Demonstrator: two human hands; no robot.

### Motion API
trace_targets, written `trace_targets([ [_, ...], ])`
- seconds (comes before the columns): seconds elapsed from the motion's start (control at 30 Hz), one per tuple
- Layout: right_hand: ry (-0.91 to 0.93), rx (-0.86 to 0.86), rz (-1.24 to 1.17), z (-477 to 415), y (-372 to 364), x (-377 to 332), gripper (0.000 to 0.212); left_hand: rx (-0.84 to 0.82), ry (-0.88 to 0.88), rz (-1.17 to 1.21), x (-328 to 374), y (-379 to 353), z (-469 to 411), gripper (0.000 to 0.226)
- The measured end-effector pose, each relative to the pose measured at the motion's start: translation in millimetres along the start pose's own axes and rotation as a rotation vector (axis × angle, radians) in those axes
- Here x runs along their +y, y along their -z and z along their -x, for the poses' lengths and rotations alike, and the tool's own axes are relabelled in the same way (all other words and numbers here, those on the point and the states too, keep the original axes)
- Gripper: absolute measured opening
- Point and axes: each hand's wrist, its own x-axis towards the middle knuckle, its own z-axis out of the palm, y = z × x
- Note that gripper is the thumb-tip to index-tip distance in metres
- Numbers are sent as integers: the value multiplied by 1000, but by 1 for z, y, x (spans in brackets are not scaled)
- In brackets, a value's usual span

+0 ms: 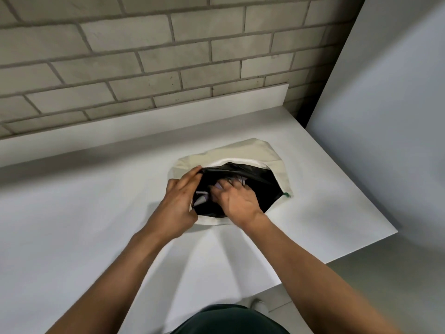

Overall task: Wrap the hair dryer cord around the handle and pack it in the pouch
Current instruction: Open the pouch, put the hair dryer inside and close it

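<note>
Fingers [192, 173] of the left hand [179, 203] pinch the rim of the limp pouch [240, 150], holding its mouth wide on the desk [72, 213]; the right hand [240, 201] reaches inside onto the hair dryer [201, 200], grip or mere push unclear. Dryer is probably rigid, light, slick: take its handle. Brick wall [144, 56] stands behind

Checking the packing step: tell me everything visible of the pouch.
The pouch is cream cloth with a black lining, lying on the white table, mouth open toward the person. A green tab sits at its right corner. The left hand grips the mouth's left edge; the right hand reaches inside onto the pale hair dryer.
</note>
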Motion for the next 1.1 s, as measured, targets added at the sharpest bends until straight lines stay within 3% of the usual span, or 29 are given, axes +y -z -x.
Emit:
trace_targets([
  [0.13, 6, 122, -141, 20, -32, -1, 49, -47, 100, 131, -6, 3, -6, 92],
  [0.3, 59, 290, -227, 39, -48, -2, 40, -78, 95, 175, -14, -3, 4, 100],
  [0.4, 48, 260, -183, 27, -39, -5, 36, -129, -2, 159, -7, -16, 19, 101],
  [0.47, 17, 147, -174, 11, -24, -8, 29, -157, -37, 172, -2, -22, 26, 101],
  [0.57, 3, 63, -214, -8, -16, -11, 40, -91, -26, 175, -2, -15, 20, 100],
  [0.7, -18, 193, -241, -4, -28, -9, 44, -8, 10, 162, -8, 9, 0, 96],
  [0.87, -60, 20, -257, 3, -33, 0, 63, -46, 27, 96, -18, 16, -6, 95],
  [1.1, -90, -56, -206, -5, -24, 0, 63, -99, 3, 86, -23, 15, 1, 93],
])
